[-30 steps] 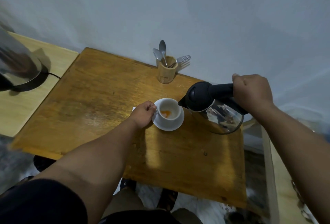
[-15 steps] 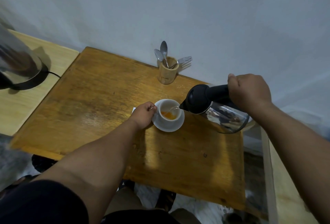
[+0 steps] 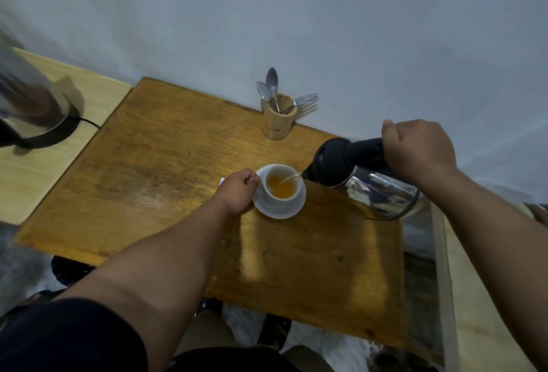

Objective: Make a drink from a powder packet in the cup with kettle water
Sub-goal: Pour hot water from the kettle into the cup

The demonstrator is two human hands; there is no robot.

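Observation:
A white cup (image 3: 274,195) stands on a white saucer (image 3: 292,211) in the middle of the wooden table (image 3: 166,170). Orange liquid fills its bottom. My left hand (image 3: 237,191) grips the cup's handle from the left. My right hand (image 3: 419,149) is closed on the black handle of a steel kettle (image 3: 376,191), which is tilted to the left with its spout over the cup's rim. A thin stream of water runs from the spout into the cup. A white corner of paper (image 3: 221,181) shows behind my left hand.
A bamboo holder (image 3: 278,121) with spoons and a fork stands at the table's far edge by the wall. A second steel appliance on a black corded base (image 3: 38,122) sits on the pale side table at left. Another pale surface (image 3: 474,297) borders the right.
The kettle has tipped further toward the cup and water now streams in. The orange liquid in the cup has risen. My left hand has stayed on the handle.

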